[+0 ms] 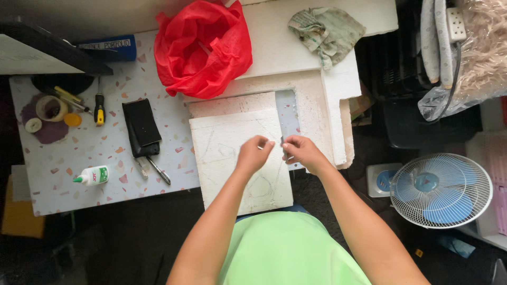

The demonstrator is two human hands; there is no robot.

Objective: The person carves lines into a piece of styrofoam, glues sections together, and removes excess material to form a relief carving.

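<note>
A square white foam board [227, 137] with faint pencil lines lies at the table's near edge, stacked on other foam pieces [317, 100]. My left hand [253, 154] hovers over the board's right half, fingertips pinched together; whether anything is in them is too small to tell. My right hand [302, 153] is at the board's right edge, pinching a small thin dark blade-like piece [282, 143] upright. The two hands are a few centimetres apart.
On the speckled table [105, 153] lie a red plastic bag [203, 47], a black case [140, 126], a pen [157, 170], a glue bottle [94, 175], a yellow-handled screwdriver [99, 108] and a tape roll [51, 108]. A crumpled cloth [327, 29] is at the back, a floor fan [441, 190] to the right.
</note>
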